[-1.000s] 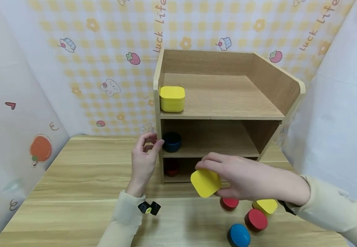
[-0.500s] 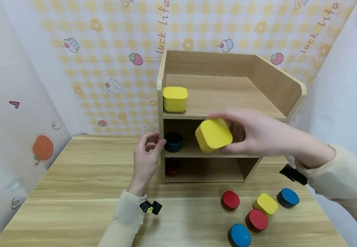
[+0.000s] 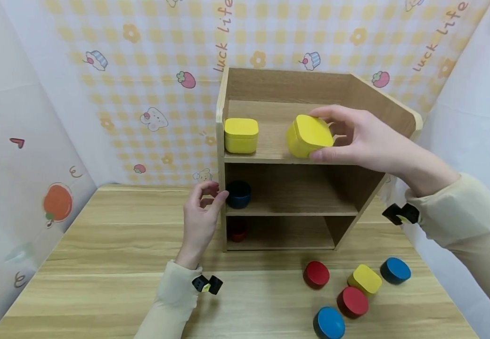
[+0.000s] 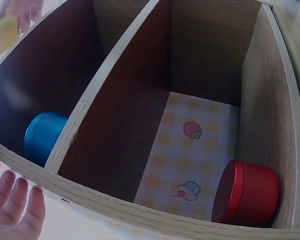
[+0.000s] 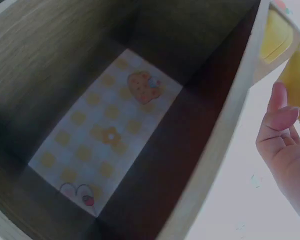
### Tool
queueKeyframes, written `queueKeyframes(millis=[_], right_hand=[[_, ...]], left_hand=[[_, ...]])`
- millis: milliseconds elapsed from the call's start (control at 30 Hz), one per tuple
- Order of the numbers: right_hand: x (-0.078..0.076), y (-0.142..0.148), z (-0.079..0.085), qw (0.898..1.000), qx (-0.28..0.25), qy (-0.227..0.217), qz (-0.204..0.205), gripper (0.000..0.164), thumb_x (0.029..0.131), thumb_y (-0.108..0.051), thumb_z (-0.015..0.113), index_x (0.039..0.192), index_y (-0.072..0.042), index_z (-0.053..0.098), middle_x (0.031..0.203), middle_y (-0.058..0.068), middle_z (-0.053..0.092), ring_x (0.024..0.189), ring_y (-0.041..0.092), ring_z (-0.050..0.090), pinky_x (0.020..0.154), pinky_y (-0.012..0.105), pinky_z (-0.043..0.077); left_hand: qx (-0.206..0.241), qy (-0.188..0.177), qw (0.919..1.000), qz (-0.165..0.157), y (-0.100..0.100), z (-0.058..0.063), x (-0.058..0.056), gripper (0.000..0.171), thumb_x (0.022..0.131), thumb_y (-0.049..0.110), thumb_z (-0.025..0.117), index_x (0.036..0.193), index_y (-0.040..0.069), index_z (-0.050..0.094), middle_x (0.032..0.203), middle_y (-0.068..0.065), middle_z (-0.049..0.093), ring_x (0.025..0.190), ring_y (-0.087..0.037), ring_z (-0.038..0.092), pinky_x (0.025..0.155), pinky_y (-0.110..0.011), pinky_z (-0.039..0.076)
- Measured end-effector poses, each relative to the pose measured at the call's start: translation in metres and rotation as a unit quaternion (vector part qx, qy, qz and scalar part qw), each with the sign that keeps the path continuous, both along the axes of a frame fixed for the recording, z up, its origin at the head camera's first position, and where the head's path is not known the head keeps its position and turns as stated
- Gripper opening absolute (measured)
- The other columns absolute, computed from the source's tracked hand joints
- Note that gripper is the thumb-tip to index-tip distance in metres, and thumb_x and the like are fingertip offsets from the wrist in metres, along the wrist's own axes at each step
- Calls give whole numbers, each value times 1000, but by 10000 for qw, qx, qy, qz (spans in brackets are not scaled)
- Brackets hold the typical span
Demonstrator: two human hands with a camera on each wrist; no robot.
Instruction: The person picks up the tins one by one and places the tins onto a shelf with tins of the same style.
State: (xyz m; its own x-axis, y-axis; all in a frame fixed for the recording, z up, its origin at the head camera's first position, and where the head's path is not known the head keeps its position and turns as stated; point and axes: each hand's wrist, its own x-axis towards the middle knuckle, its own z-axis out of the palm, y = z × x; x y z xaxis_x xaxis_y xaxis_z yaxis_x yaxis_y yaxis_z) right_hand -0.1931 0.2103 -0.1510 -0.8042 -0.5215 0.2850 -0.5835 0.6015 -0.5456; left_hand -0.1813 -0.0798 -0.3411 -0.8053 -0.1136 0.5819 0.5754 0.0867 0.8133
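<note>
My right hand (image 3: 363,139) holds a yellow rounded-square tin (image 3: 310,135), tilted, thumb at the front and fingers behind. It is at the top level of the small wooden shelf (image 3: 291,161); whether the tin touches the board I cannot tell. A matching yellow tin (image 3: 241,136) stands at that level's left end. My left hand (image 3: 200,219) holds the shelf's left side panel, thumb over the front edge and fingers along the outside. Close to the thumb, a blue round tin (image 4: 45,137) sits on the middle level. A red round tin (image 4: 247,195) sits on the bottom level.
On the table at front right lie two red round tins (image 3: 316,275) (image 3: 353,302), two blue round tins (image 3: 329,323) (image 3: 395,270) and a yellow tin (image 3: 364,279). A patterned cloth (image 3: 156,84) hangs behind the shelf. The shelf's right side wall (image 3: 380,108) rises beside my right hand.
My right hand has lifted the yellow tin from in front of the bottom level, past the middle, to the top level. The left hand has stayed at the side panel.
</note>
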Motion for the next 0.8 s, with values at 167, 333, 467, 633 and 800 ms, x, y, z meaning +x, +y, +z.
queueKeyframes(millis=[167, 333, 467, 633, 800], right_hand=[[-8, 3, -6, 9997, -92, -99, -180, 60, 86, -17, 77, 140, -22, 51, 120, -2, 54, 102, 20, 55, 86, 19, 47], [-13, 0, -11, 9996, -77, -138, -245, 61, 88, -20, 75, 142, -21, 48, 125, -1, 50, 104, 19, 51, 88, 20, 45], [-18, 0, -15, 9992, -96, -91, -370, 60, 90, -22, 73, 144, -22, 47, 123, 0, 53, 102, 18, 52, 86, 20, 45], [-25, 6, -19, 9990, -245, -2, -386, 56, 93, -22, 69, 144, -23, 48, 122, 1, 54, 101, 19, 55, 81, 21, 42], [-31, 9, -23, 9990, -203, -12, -389, 55, 94, -23, 67, 145, -22, 46, 125, 2, 54, 101, 18, 52, 82, 23, 39]], left_hand=[[-16, -17, 10000, -32, 0, 1, 0, 23, 92, 2, 67, 111, -7, 58, 103, -18, 58, 95, -20, 53, 79, -32, 46], [45, -71, 10000, -10, -1, -6, -5, 24, 92, 3, 67, 112, -6, 57, 103, -17, 58, 96, -20, 52, 80, -31, 45], [106, 9, 9999, -29, -4, -20, -16, 25, 92, 9, 69, 113, 0, 59, 103, -12, 59, 96, -19, 53, 79, -30, 45], [56, -1, 10000, -19, -3, -10, -8, 24, 92, 6, 68, 113, -3, 58, 103, -15, 58, 96, -21, 53, 79, -30, 46], [0, -33, 10000, -21, -2, -2, -1, 24, 92, 3, 67, 112, -6, 57, 103, -17, 58, 96, -21, 53, 79, -30, 46]])
